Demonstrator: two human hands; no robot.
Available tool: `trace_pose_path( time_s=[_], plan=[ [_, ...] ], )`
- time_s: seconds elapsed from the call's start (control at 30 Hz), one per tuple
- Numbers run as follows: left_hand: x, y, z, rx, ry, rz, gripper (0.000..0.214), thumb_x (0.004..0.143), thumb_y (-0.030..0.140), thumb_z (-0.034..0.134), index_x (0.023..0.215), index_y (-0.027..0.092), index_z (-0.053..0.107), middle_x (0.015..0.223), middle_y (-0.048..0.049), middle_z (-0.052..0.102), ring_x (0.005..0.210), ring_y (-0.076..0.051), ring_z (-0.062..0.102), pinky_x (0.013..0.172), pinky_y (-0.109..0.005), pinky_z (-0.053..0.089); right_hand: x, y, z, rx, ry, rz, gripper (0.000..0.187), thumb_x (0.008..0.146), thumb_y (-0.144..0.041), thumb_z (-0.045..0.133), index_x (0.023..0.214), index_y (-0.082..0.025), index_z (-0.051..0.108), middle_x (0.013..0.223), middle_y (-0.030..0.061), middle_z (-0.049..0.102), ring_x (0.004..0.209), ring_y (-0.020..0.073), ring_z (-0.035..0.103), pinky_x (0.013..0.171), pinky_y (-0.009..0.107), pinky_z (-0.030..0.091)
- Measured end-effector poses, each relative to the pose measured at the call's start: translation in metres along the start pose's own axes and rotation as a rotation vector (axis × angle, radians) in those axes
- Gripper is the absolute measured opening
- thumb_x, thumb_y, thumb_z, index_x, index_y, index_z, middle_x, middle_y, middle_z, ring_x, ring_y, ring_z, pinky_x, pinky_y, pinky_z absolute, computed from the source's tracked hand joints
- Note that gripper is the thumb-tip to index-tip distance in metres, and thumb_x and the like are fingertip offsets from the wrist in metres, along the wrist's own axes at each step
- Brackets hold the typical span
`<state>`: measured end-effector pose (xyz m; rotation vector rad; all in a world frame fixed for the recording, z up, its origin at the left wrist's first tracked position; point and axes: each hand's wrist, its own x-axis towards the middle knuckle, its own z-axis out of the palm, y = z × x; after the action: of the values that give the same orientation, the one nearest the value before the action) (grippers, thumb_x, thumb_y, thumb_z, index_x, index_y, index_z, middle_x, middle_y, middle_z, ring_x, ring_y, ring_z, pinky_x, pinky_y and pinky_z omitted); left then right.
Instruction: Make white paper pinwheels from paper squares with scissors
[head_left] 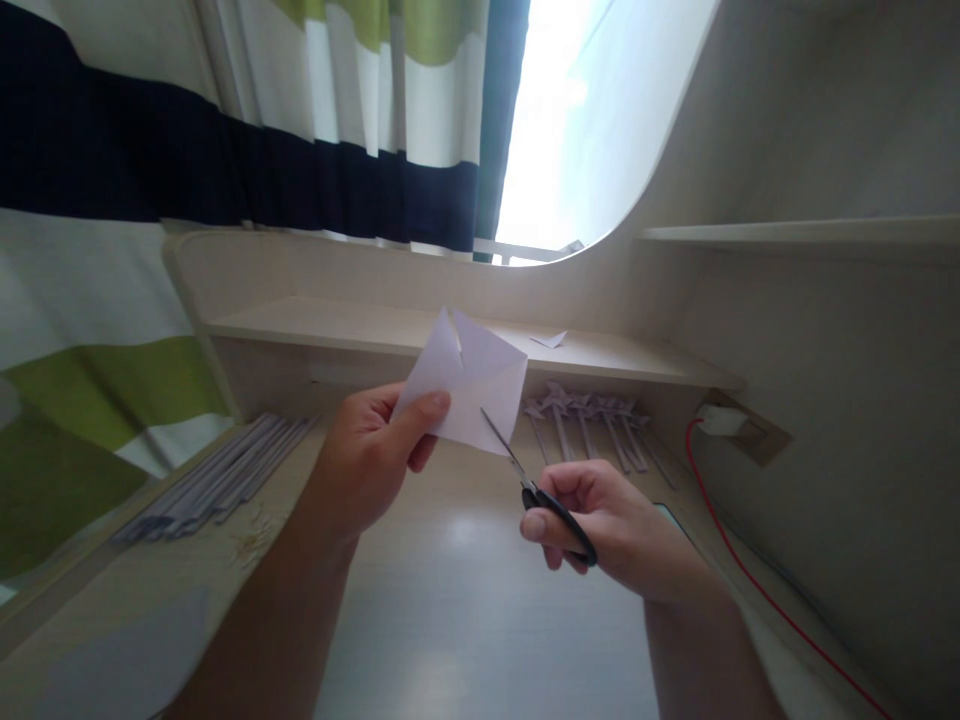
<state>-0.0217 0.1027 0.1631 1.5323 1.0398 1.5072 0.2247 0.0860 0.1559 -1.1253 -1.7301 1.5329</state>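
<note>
My left hand (371,455) pinches a white square of paper (472,385) between thumb and fingers, holding it up above the desk. The paper has a slit cut in from its top corner. My right hand (607,525) grips black-handled scissors (536,485). Their thin blades point up and left, and the tips sit at the paper's lower edge.
A pale wooden desk (465,620) lies below, with a low shelf (337,325) at the back. Several paper pinwheels on sticks (592,425) lie at the back right. A row of rolled paper sticks (217,475) lies at left. A red cable (757,585) runs along the right. Striped curtain hangs behind.
</note>
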Motion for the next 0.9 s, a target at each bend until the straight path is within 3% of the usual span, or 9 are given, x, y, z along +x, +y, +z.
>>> trace_pose_path(
  time_s=[0.23, 0.9],
  plan=[
    [-0.0032, 0.0077, 0.0073, 0.061, -0.048, -0.011, 0.048, 0.095, 0.042, 0.064, 0.054, 0.019, 0.052, 0.05, 0.0026, 0.048, 0.05, -0.011, 0.041, 0.052, -0.027, 0.029, -0.0006, -0.001, 0.0013, 0.057, -0.009, -0.045, 0.035, 0.075, -0.042, 0.091, 0.073, -0.015, 0.069, 0.063, 0.0008, 0.069, 0.052, 0.007, 0.053, 0.048, 0.017, 0.037],
    [-0.0042, 0.0065, 0.0068, 0.027, -0.049, -0.027, 0.046, 0.094, 0.041, 0.065, 0.055, 0.019, 0.054, 0.05, 0.0025, 0.049, 0.05, -0.011, 0.041, 0.052, -0.028, 0.029, -0.0006, 0.0006, -0.0003, -0.037, 0.052, -0.017, 0.04, 0.077, -0.047, 0.088, 0.07, -0.016, 0.064, 0.057, -0.0009, 0.067, 0.043, 0.0052, 0.044, 0.04, 0.017, 0.027]
  ],
)
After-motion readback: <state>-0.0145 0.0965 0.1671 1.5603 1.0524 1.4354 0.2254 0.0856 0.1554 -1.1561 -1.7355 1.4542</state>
